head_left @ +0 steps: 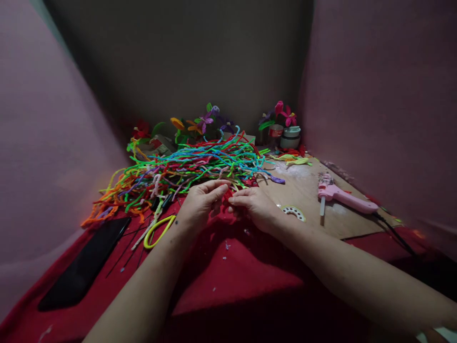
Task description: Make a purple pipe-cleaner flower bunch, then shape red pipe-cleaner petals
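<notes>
My left hand (202,202) and my right hand (255,207) meet over the red cloth (232,276), fingertips pinched together on a small red pipe-cleaner piece (227,195) between them. Both hands are closed around it. Just behind my fingers lies a big tangled heap of coloured pipe cleaners (185,169) in green, blue, red and orange. The red piece is mostly hidden by my fingers.
Yellow-handled scissors (159,228) and a black phone (85,262) lie to the left. A pink glue gun (342,197) rests on the wooden board (310,209) at right, with a tape roll (293,212) near my wrist. Finished pipe-cleaner flowers (203,121) and jars (291,136) stand at the back.
</notes>
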The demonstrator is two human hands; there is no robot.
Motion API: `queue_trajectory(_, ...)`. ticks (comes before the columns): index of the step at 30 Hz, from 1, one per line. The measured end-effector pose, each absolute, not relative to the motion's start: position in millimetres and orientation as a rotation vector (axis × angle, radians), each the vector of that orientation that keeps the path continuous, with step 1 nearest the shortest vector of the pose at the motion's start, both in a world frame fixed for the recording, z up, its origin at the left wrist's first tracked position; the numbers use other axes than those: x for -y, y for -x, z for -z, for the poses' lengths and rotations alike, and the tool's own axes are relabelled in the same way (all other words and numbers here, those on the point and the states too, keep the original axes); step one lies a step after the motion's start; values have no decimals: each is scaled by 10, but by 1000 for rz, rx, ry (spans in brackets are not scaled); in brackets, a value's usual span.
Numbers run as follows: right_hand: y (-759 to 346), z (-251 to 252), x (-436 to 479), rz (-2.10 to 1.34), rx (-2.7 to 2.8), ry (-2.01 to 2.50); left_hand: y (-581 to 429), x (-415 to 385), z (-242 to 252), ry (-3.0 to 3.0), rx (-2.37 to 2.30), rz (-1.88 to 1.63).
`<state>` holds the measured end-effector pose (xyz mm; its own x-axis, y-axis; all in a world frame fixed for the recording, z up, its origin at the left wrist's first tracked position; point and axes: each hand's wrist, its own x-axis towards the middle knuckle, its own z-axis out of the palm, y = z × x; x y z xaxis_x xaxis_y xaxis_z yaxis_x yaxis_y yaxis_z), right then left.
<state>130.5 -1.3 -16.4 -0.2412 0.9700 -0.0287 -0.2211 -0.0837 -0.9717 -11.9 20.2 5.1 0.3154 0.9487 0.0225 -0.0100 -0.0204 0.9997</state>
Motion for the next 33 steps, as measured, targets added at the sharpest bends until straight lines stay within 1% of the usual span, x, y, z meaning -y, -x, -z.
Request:
queue_trajectory(7,-1306,173,24,-1473,1285,928,130,-210,-31,-1409,-1040,-1002)
queue_trajectory(13,-1281,131,47,-1426,1172,941,101,-181,-57,-1353,-1082,-1035)
queue_trajectory(20,-1299,157,15,-1194,1305,1075,62,-133,-92,-1481,-1141,-1041)
queue_trajectory(29,-1275,203,15,-1123,1304,1056,57,-105,-98,-1573,-1122,-932)
queue_trajectory(33,-1241,190,53,-1201,1239,1047,62,-118,-111,-1596,-1078,-921)
